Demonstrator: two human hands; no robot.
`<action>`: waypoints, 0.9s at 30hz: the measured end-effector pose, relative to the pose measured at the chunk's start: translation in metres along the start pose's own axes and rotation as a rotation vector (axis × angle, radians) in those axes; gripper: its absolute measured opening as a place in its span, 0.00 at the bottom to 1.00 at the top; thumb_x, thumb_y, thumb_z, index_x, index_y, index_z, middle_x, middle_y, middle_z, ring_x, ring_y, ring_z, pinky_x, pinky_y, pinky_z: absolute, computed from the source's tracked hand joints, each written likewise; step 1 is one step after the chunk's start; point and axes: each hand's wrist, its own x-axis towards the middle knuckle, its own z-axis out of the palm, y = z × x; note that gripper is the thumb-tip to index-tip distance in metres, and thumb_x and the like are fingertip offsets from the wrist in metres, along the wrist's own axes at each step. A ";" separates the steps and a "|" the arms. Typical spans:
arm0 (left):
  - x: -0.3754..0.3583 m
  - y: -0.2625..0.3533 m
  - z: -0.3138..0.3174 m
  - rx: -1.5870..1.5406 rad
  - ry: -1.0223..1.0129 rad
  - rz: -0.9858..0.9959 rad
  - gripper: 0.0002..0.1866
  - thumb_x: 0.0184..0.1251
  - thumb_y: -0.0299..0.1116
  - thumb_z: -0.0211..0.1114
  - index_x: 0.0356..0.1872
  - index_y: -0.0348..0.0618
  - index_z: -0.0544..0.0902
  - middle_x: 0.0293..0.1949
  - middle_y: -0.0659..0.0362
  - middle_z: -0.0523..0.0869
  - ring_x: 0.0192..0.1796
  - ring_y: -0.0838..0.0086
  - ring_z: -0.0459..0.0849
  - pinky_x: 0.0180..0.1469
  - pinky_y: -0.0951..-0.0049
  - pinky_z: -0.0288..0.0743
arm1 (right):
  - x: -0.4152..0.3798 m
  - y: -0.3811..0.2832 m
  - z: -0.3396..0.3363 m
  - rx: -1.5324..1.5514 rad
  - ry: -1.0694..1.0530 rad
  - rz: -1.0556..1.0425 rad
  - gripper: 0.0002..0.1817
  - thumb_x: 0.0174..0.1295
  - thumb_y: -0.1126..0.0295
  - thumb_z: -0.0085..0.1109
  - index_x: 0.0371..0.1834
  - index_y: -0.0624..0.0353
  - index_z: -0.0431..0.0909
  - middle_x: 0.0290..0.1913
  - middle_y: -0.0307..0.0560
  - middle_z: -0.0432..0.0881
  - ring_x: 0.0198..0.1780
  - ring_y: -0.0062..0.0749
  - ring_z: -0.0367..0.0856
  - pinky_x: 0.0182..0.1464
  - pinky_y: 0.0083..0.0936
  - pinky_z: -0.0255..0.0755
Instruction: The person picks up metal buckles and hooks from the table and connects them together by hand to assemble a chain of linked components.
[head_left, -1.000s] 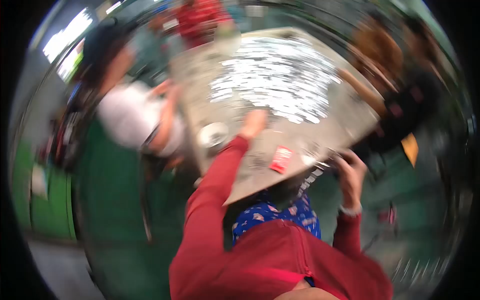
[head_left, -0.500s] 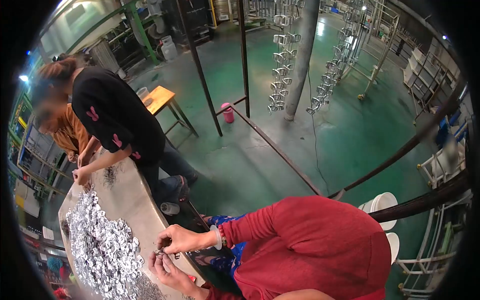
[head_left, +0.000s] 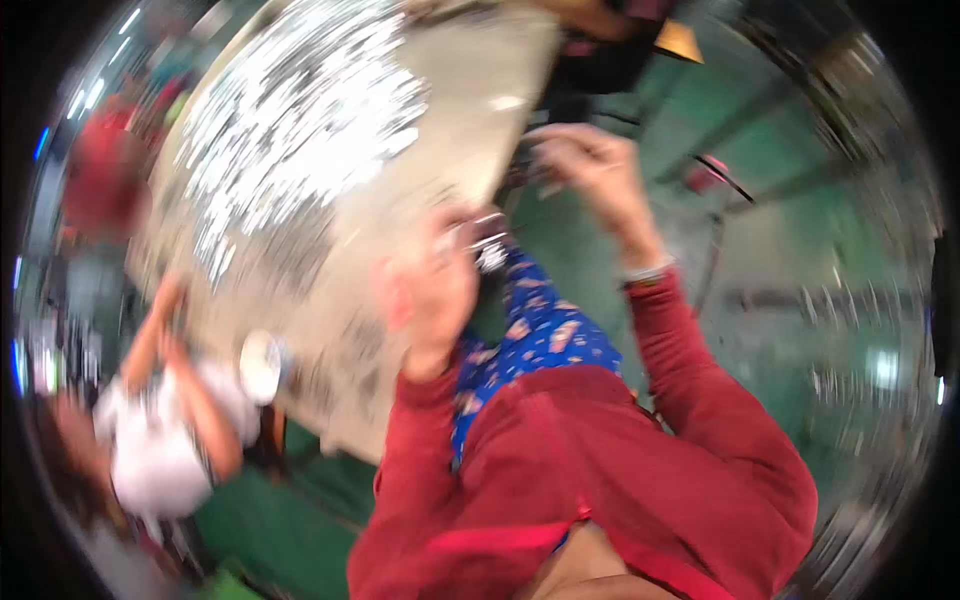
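Note:
The view is smeared by motion. My left hand (head_left: 432,285) is raised over the table's near edge, palm partly showing. Small shiny metal pieces (head_left: 489,242) appear just right of its fingertips; whether it holds them is unclear. Apart from it, up and to the right, is my right hand (head_left: 598,180), beyond the table edge, with a pale bracelet at the wrist. Its fingers are bent and blurred, and their contents cannot be made out. A large heap of silvery metal pieces (head_left: 300,100) lies on the beige table (head_left: 460,110).
A person in a white top (head_left: 165,440) has both hands at the table's lower left edge. Beside them stands a white round container (head_left: 262,367). Another person in red (head_left: 105,175) is at the far left. A pink bucket (head_left: 706,174) is on the green floor.
The view has swung round and down, bringing the person in white and the round container into sight. My hands, formerly together at a small piece, are now apart.

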 end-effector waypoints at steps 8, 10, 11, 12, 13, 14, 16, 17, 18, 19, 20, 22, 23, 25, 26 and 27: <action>-0.016 -0.011 0.000 -0.207 0.003 -0.029 0.04 0.66 0.23 0.59 0.38 0.33 0.77 0.33 0.55 0.84 0.39 0.74 0.83 0.44 0.74 0.77 | 0.156 0.116 0.077 -0.341 -0.450 -0.035 0.16 0.61 0.67 0.56 0.49 0.66 0.80 0.29 0.46 0.83 0.27 0.20 0.79 0.28 0.19 0.74; -0.023 -0.014 0.000 -0.210 -0.024 -0.022 0.03 0.66 0.21 0.59 0.38 0.33 0.75 0.35 0.54 0.83 0.40 0.73 0.83 0.45 0.73 0.77 | 0.164 0.128 0.110 -0.523 -0.472 -0.222 0.18 0.56 0.64 0.60 0.46 0.64 0.82 0.29 0.53 0.83 0.31 0.35 0.81 0.35 0.30 0.75; -0.025 -0.013 0.000 -0.207 -0.029 -0.024 0.03 0.65 0.20 0.58 0.38 0.33 0.75 0.36 0.53 0.83 0.40 0.72 0.82 0.45 0.73 0.77 | 0.167 0.136 0.128 -0.608 -0.453 -0.343 0.18 0.55 0.63 0.61 0.44 0.64 0.82 0.30 0.55 0.82 0.33 0.41 0.81 0.39 0.35 0.75; -0.026 -0.015 0.000 -0.225 -0.036 -0.018 0.03 0.65 0.19 0.58 0.37 0.33 0.75 0.36 0.53 0.82 0.40 0.72 0.82 0.46 0.73 0.77 | 0.168 0.143 0.142 -0.628 -0.410 -0.401 0.17 0.55 0.64 0.61 0.42 0.65 0.82 0.30 0.57 0.81 0.34 0.45 0.80 0.41 0.37 0.74; -0.027 -0.015 -0.001 -0.224 -0.036 -0.005 0.03 0.65 0.19 0.59 0.38 0.33 0.75 0.36 0.54 0.82 0.40 0.72 0.82 0.46 0.72 0.77 | 0.167 0.148 0.155 -0.650 -0.368 -0.458 0.16 0.54 0.64 0.61 0.41 0.65 0.82 0.31 0.58 0.80 0.36 0.49 0.79 0.42 0.40 0.73; -0.028 -0.014 -0.001 -0.223 -0.036 0.011 0.03 0.64 0.19 0.59 0.38 0.33 0.75 0.36 0.54 0.81 0.40 0.72 0.82 0.46 0.72 0.77 | 0.166 0.151 0.165 -0.670 -0.325 -0.519 0.15 0.54 0.65 0.61 0.39 0.65 0.82 0.31 0.59 0.79 0.37 0.53 0.78 0.44 0.42 0.72; -0.031 -0.013 -0.001 -0.234 -0.031 0.032 0.04 0.63 0.18 0.59 0.37 0.33 0.75 0.35 0.54 0.80 0.40 0.71 0.82 0.45 0.71 0.77 | 0.166 0.161 0.183 -0.682 -0.243 -0.666 0.14 0.54 0.66 0.61 0.39 0.66 0.79 0.32 0.60 0.77 0.38 0.55 0.76 0.45 0.44 0.71; -0.032 -0.012 -0.001 -0.221 -0.031 0.036 0.04 0.63 0.18 0.59 0.37 0.33 0.75 0.35 0.54 0.80 0.40 0.71 0.82 0.45 0.71 0.77 | 0.165 0.166 0.190 -0.688 -0.198 -0.742 0.14 0.54 0.67 0.60 0.39 0.66 0.78 0.32 0.60 0.76 0.38 0.56 0.75 0.45 0.45 0.70; -0.033 -0.011 -0.002 -0.208 -0.030 0.041 0.04 0.63 0.18 0.60 0.37 0.33 0.75 0.35 0.54 0.81 0.40 0.71 0.82 0.45 0.71 0.77 | 0.163 0.171 0.190 -0.621 -0.187 -0.891 0.12 0.55 0.72 0.55 0.41 0.66 0.73 0.33 0.63 0.75 0.38 0.60 0.74 0.43 0.47 0.69; -0.034 -0.009 -0.003 -0.194 -0.025 0.048 0.04 0.63 0.18 0.60 0.37 0.33 0.75 0.35 0.53 0.81 0.40 0.71 0.82 0.45 0.72 0.77 | 0.168 0.174 0.192 -0.679 -0.232 -0.744 0.11 0.52 0.73 0.56 0.37 0.67 0.74 0.34 0.64 0.76 0.39 0.61 0.75 0.43 0.47 0.69; -0.036 -0.006 -0.004 -0.189 -0.016 0.032 0.04 0.61 0.17 0.60 0.37 0.33 0.76 0.36 0.54 0.81 0.40 0.71 0.82 0.45 0.72 0.77 | 0.177 0.175 0.198 -0.733 -0.282 -0.601 0.09 0.49 0.74 0.57 0.33 0.67 0.76 0.36 0.66 0.76 0.40 0.62 0.75 0.43 0.47 0.69; -0.038 -0.002 -0.007 -0.136 0.018 0.050 0.05 0.61 0.17 0.61 0.37 0.33 0.77 0.36 0.54 0.82 0.40 0.72 0.83 0.45 0.73 0.77 | 0.194 0.178 0.205 -0.794 -0.360 -0.479 0.07 0.45 0.76 0.56 0.27 0.68 0.77 0.35 0.68 0.78 0.41 0.62 0.77 0.42 0.46 0.71; -0.041 -0.001 -0.008 -0.117 0.038 0.051 0.05 0.61 0.17 0.61 0.38 0.33 0.77 0.36 0.55 0.82 0.39 0.72 0.83 0.44 0.74 0.77 | 0.194 0.175 0.203 -0.809 -0.385 -0.493 0.06 0.43 0.78 0.54 0.25 0.67 0.78 0.33 0.67 0.79 0.41 0.61 0.78 0.42 0.45 0.72; -0.044 0.004 -0.010 -0.107 0.066 0.053 0.05 0.62 0.19 0.61 0.38 0.34 0.79 0.34 0.57 0.84 0.39 0.74 0.84 0.42 0.76 0.76 | 0.192 0.175 0.190 -0.856 -0.449 -0.476 0.11 0.43 0.75 0.63 0.31 0.67 0.82 0.36 0.62 0.83 0.38 0.43 0.84 0.43 0.32 0.76; -0.045 0.005 -0.012 -0.145 0.069 0.030 0.05 0.61 0.20 0.61 0.38 0.34 0.79 0.33 0.57 0.84 0.38 0.74 0.84 0.41 0.76 0.76 | 0.179 0.149 0.184 -0.727 -0.491 -0.265 0.11 0.46 0.75 0.63 0.33 0.68 0.82 0.36 0.60 0.83 0.37 0.36 0.84 0.42 0.28 0.76; -0.046 0.006 -0.012 -0.188 0.071 0.008 0.05 0.61 0.20 0.62 0.38 0.35 0.79 0.33 0.57 0.84 0.37 0.74 0.84 0.41 0.76 0.76 | 0.161 0.120 0.175 -0.603 -0.525 -0.049 0.11 0.48 0.75 0.64 0.36 0.70 0.82 0.36 0.58 0.84 0.36 0.30 0.84 0.41 0.25 0.77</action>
